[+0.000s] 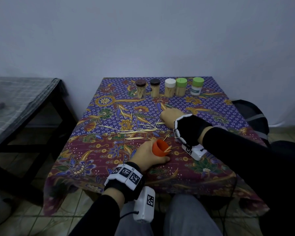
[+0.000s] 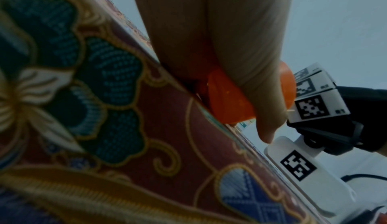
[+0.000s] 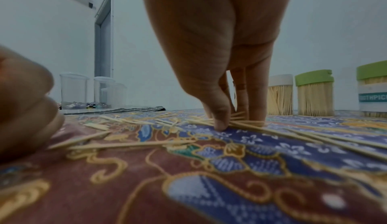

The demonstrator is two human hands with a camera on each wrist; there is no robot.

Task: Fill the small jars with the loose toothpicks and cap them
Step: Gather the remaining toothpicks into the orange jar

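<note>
Both hands grip: left (image 1: pixel 147 155) the orange jar (image 1: pixel 160 148), right (image 1: pixel 171 116) pinching mid-table toothpicks (image 1: pixel 140 130).

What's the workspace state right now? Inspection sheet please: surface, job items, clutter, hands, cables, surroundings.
Surface: table under a floral batik cloth.
Job's things: loose toothpicks scattered mid-table; orange jar tilted, open, a few toothpicks poking out; five capped jars in a row at the far edge, at least four filled with toothpicks.
Clutter: nothing seen.
Grippers: left hand grips the orange jar; right hand pinches a bunch of toothpicks against the cloth, fingertips down.
Cables: thin cord at the left wrist camera; wires on the floor under the table.
Surroundings: plain wall; low bench to the left; clear cups on it; dark bag to the right.
</note>
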